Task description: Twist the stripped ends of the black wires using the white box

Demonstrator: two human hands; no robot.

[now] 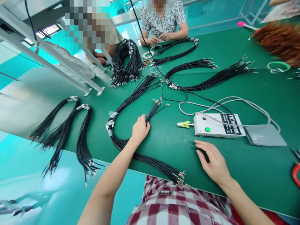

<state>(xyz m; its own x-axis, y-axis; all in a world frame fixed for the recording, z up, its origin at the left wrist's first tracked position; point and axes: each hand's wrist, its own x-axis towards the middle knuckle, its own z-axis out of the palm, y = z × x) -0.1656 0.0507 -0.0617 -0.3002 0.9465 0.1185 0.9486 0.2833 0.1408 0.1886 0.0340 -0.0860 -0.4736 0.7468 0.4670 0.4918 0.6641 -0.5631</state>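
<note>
My left hand [140,129] is closed around a small bunch of black cables [153,113], whose stripped ends fan out beyond the fingers. Under my left forearm curves a larger bundle of black cables [124,103], tied at its bend, with white connectors [110,123] there. One leg of it runs toward the table's front edge, ending in bare coloured wire tips [179,176]. My right hand [212,162] hovers over the green table, thumb and fingers apart, holding nothing visible. Just beyond it sits a white control box [219,125] with a green button and a yellow-tipped tool head [185,124].
A grey foot pedal [266,135] and looped grey cord lie right of the box. Tied cable bundles [82,128] hang over the left edge; others [127,62] lie farther back. Red-handled scissors [296,173] are at far right. Two people sit across the table [234,72].
</note>
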